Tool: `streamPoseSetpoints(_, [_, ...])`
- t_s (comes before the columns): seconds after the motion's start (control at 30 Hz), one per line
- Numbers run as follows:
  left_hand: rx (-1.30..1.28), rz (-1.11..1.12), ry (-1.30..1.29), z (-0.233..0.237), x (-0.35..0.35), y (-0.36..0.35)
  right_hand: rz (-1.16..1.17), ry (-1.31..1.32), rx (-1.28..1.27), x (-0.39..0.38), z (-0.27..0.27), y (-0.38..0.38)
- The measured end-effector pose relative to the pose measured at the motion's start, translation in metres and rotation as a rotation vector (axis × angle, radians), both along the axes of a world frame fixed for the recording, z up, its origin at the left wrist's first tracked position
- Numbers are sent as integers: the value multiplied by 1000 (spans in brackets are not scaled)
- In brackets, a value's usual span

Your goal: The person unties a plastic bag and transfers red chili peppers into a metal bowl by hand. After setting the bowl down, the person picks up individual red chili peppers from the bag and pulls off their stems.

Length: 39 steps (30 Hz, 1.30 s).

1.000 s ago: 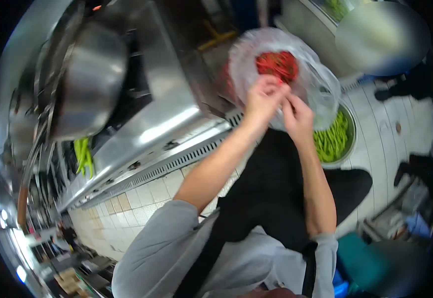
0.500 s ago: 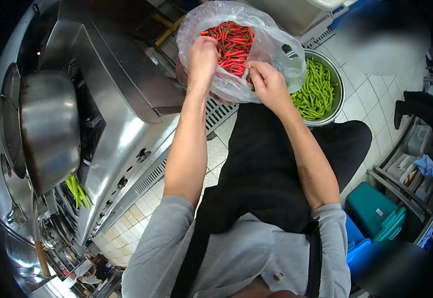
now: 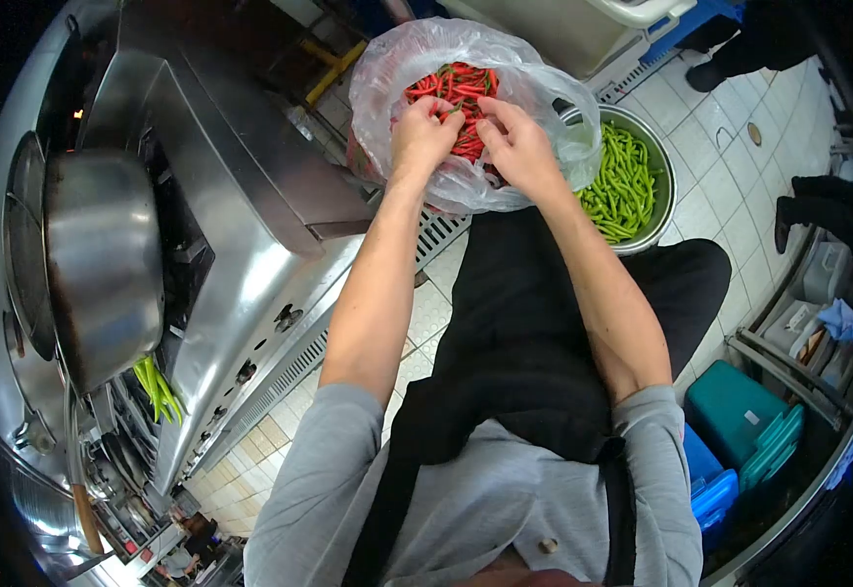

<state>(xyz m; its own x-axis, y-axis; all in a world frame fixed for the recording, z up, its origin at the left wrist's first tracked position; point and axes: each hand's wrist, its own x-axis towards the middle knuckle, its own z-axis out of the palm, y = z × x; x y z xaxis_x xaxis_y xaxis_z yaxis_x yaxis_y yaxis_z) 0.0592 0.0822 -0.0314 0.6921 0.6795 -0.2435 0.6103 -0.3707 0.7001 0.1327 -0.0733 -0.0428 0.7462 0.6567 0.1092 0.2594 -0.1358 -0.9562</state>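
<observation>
A clear plastic bag (image 3: pixel 378 73) of red chilies (image 3: pixel 466 83) stands open at the top centre. My left hand (image 3: pixel 425 135) is over the chilies at the bag's left side, fingers bent and pinched on what looks like a red chili. From the right, my right hand (image 3: pixel 519 147) reaches over the same chilies with its thumb and fingertips bent together; anything between them is too small to make out. Right of the bag, a round metal bowl (image 3: pixel 669 186) holds green chilies (image 3: pixel 627 181).
A steel stove (image 3: pixel 241 225) with a large pot (image 3: pixel 104 264) runs along the left. Pale bins (image 3: pixel 583 34) stand behind the bag. At the right are a teal container (image 3: pixel 735 411), a metal rack (image 3: pixel 788 372) and other people's dark-clad legs (image 3: pixel 759 44).
Both hands have shifted over the chilies, the left one to the right and down, the right one slightly up. A person's legs have come into view at the upper right.
</observation>
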Motion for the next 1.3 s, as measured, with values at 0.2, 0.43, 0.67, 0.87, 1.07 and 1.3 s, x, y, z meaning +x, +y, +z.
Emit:
streamPoseSetpoints(0.2, [-358, 137, -634, 18, -2, -6, -10, 55, 69, -15, -11, -7])
streamPoseSetpoints(0.43, [-671, -11, -619, 49, -17, -42, -54, 167, 205, -15, 14, -11])
streamPoseSetpoints(0.67, [-352, -30, -544, 40, -20, -42, 0, 112, 131, -23, 19, -23])
streamPoseSetpoints(0.87, [-187, -90, -337, 50, -25, -44, -39, -141, 137, -25, 16, -29])
streamPoseSetpoints(1.07, [-315, -96, -318, 45, -29, -41, -47, -193, 162, -28, 25, -29])
streamPoseSetpoints(1.3, [-1017, 38, -392, 52, -32, -35, 19, 295, 309, -27, 15, -25])
